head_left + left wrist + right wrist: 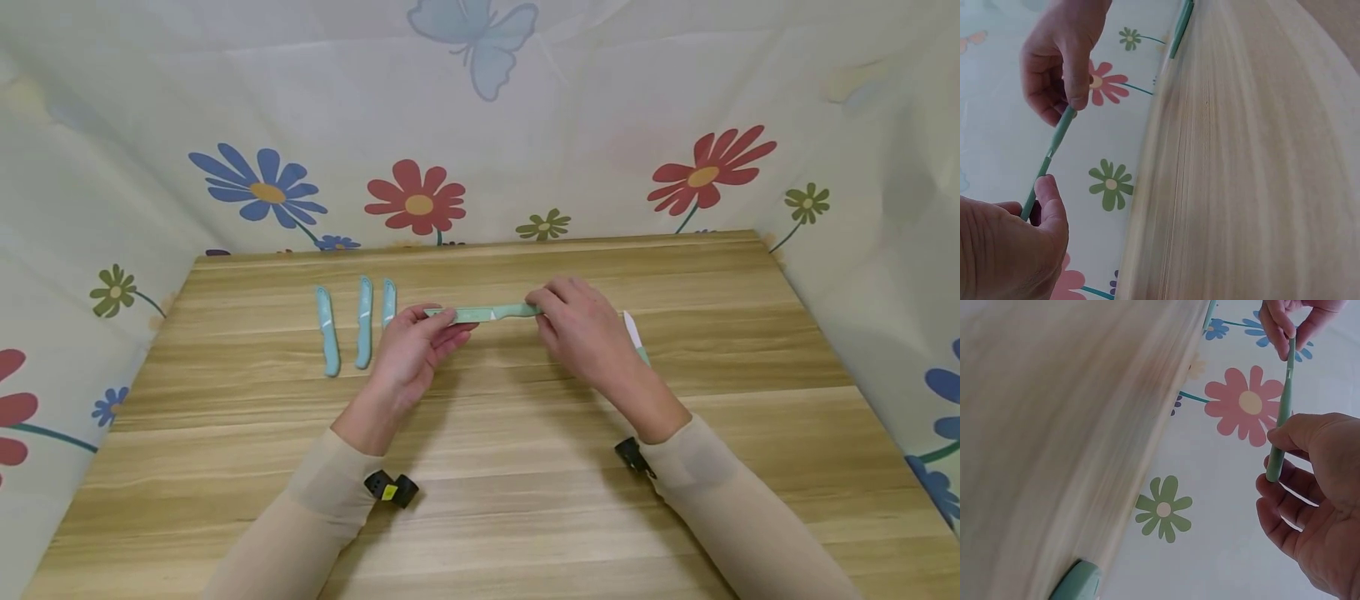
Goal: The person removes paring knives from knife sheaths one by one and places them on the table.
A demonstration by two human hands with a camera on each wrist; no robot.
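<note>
A knife with a pale green handle (516, 310) and a matching sheath (474, 315) over its blade is held level above the table. My left hand (408, 348) pinches the sheath between thumb and fingers. At the other end, my right hand (583, 333) grips the handle, thumb and fingertips around it, as the right wrist view shows on the knife (1281, 419). A thin light band shows where sheath and handle meet. Beside the right wrist lies another knife (632, 329) with a bare white blade, its green handle partly hidden by the arm.
On the left of the wooden table (495, 517) three sheathed light blue knives lie side by side: one leftmost (327, 333), one in the middle (364, 325) and one (389, 300) partly behind the left hand. A flower-printed cloth (600, 100) hangs behind the table's far edge.
</note>
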